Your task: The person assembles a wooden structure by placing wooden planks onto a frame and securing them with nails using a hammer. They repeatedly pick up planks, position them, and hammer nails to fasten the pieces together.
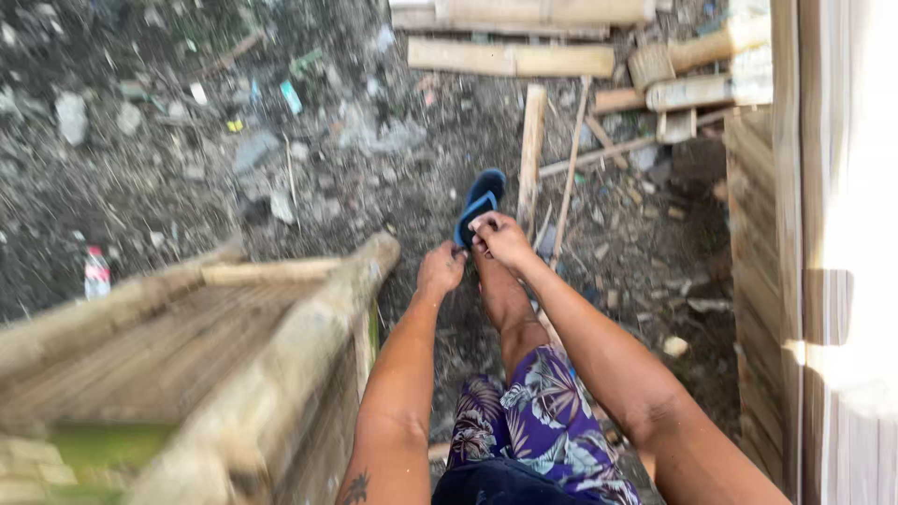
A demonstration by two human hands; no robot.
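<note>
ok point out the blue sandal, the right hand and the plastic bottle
blue sandal (482,203), head view, on its blue strap and sole
right hand (502,238), head view, on the back of the hand
plastic bottle (96,273), head view, on its body

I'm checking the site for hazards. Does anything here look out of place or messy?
Yes. Litter is strewn over the dirt: a plastic bottle beside the bamboo bench, and loose bamboo poles lie scattered ahead of the blue sandal.

Blue sandal (479,210), purple floral shorts (538,425)
</note>
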